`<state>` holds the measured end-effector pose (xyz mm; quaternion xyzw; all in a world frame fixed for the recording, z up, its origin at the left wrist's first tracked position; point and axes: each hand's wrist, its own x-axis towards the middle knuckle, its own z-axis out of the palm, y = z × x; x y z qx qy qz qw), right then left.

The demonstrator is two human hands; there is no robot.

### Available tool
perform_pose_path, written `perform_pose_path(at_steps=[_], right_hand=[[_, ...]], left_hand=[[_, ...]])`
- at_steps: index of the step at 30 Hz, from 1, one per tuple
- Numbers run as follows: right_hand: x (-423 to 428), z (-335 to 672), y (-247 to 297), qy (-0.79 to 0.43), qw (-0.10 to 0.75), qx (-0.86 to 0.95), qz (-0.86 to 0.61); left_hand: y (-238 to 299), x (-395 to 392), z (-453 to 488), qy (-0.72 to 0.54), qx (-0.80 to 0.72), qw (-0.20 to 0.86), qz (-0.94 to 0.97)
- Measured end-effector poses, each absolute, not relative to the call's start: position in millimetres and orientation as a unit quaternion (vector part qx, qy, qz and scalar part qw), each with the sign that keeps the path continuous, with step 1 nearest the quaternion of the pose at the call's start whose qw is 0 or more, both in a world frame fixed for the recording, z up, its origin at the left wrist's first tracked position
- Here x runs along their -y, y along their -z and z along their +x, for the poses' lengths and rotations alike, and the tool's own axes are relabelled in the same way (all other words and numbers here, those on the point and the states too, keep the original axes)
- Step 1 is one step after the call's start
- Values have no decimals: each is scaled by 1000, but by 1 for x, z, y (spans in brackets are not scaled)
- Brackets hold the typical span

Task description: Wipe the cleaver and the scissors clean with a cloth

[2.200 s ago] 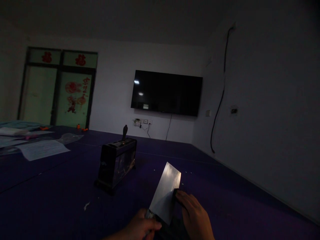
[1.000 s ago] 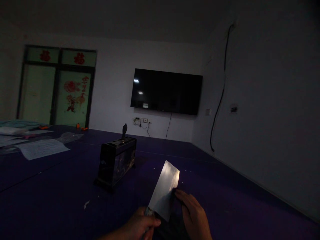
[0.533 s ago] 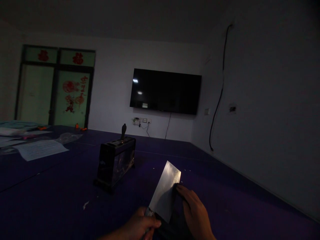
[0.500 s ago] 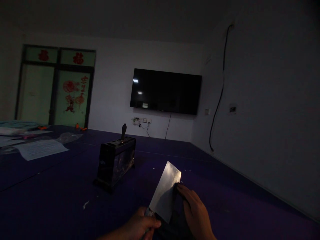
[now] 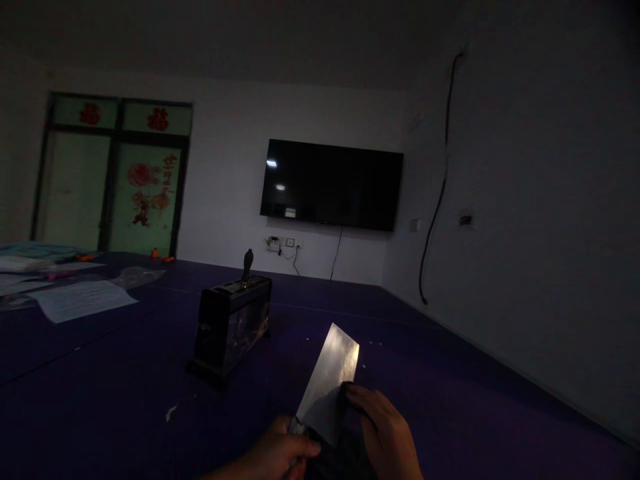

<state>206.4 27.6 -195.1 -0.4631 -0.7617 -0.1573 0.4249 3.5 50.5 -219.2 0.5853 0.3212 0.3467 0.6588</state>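
Observation:
My left hand (image 5: pixel 280 448) is wrapped around the handle of a cleaver (image 5: pixel 329 383), near the bottom of the view. The wide steel blade points up and away, tilted to the right, and catches light near its tip. My right hand (image 5: pixel 385 427) presses a dark cloth (image 5: pixel 345 400) against the blade's right side, fingers bent over it; the cloth's lower part is lost in shadow. Beyond the cleaver, to the left, stands a black knife block (image 5: pixel 233 327) with one dark handle (image 5: pixel 247 265) sticking up from its top.
The purple tabletop (image 5: pixel 125 373) carries printed papers (image 5: pixel 83 300) and clear plastic (image 5: pixel 137 277) at far left. Small orange things (image 5: pixel 155 253) lie at the far edge. A scrap (image 5: pixel 171 412) lies left of my hands. A television (image 5: pixel 330 187) hangs on the far wall.
My right hand and the cloth have slid a little down the blade and to the left. The cleaver has shifted slightly left, still in my left hand.

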Motion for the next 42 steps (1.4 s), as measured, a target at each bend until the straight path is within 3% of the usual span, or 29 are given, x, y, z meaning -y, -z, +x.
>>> perform_pose_path(at_steps=[20,42], right_hand=[[-46,234,186,216,401,696,-556],[-43,209,205,381,319,735,-462]], left_hand=[[216,-49,2,-303,-332,639,624],[213,-46,1,-322,-314,663,599]])
